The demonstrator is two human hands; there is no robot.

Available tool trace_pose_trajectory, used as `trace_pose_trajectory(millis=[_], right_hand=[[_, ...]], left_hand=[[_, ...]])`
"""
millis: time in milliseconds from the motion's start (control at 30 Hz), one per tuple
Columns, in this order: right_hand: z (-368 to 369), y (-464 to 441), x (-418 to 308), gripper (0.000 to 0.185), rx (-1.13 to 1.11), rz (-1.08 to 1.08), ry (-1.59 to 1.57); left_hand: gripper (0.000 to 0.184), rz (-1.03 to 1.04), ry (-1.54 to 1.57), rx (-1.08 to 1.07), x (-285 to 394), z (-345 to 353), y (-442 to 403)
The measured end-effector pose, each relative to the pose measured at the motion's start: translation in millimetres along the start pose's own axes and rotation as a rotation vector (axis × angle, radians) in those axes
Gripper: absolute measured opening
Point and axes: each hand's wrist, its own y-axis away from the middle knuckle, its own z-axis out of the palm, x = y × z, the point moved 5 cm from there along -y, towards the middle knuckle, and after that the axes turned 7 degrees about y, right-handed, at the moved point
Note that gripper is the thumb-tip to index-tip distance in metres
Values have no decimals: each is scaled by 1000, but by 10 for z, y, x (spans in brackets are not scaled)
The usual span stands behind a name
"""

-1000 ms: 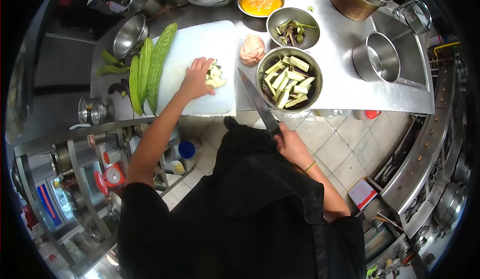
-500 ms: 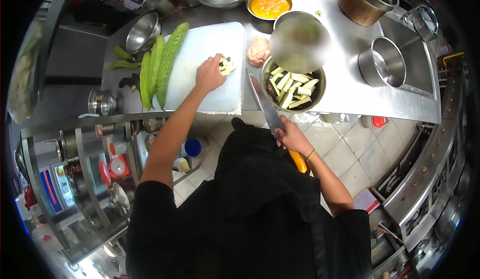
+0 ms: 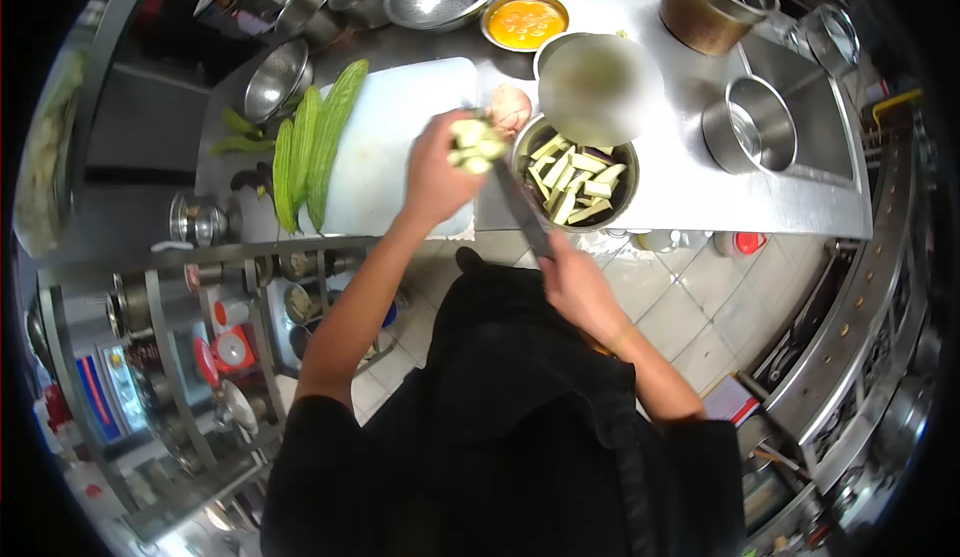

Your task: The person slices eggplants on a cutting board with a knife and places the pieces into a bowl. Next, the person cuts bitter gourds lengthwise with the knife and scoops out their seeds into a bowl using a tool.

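The left hand [image 3: 442,172] grips cut pieces [image 3: 476,145] (slightly blurred) over the cutting board's [image 3: 385,157] right edge. The right hand [image 3: 580,287] holds a knife [image 3: 523,210], left of the near bowl [image 3: 628,197] of cut vegetables [image 3: 577,181].

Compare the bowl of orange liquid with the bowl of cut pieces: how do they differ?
The bowl of orange liquid looks smaller; the bowl of cut pieces looks wider and deeper. The liquid bowl sits farther back on the counter, the pieces bowl by its near edge. Both are round, metal and upright.
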Motion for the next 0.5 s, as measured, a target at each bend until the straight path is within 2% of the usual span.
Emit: trace_pose_trajectory(millis=[33, 100, 133, 167, 200, 233, 267, 300, 367, 400, 433, 467, 500], right_hand=[[-151, 168, 25, 22, 83, -15, 32], [-279, 456, 319, 19, 100, 187, 56], [-324, 631, 453, 17, 222, 262, 115], [-397, 751, 547, 17, 293, 342, 60], [-410, 909, 677, 17, 381, 363, 44], [-472, 993, 639, 12, 381, 403, -19], [-533, 1035, 499, 10, 377, 401, -2], [-523, 1107, 560, 13, 344, 481, 17], [-430, 1138, 514, 15, 387, 442, 37], [-350, 1096, 364, 16, 402, 404, -2], [-284, 1038, 237, 17, 418, 366, -41], [-179, 964, 223, 19, 344, 328, -75], [-43, 851, 75, 19, 347, 275, -115]], left_hand=[[49, 67, 47, -33, 194, 121, -70], [47, 32, 116, -108, 508, 365, -132], [51, -8, 66, -259, 513, 502, -123], [66, 4, -25, -294, 89, 885, -48], [86, 59, -267, -340, 6, 1067, 10], [98, 30, -216, -455, 175, 990, -19], [102, 11, -248, -497, 288, 897, -53], [98, 114, -149, -357, 371, 725, -86], [82, 9, 164, -301, 202, 365, -221], [51, -138, 117, -192, 44, 8, -292], [27, -85, 249, 33, -301, -364, -299], [21, -25, 341, 295, -844, -749, -313], [22, -41, 199, 411, -1247, -1289, -292]])
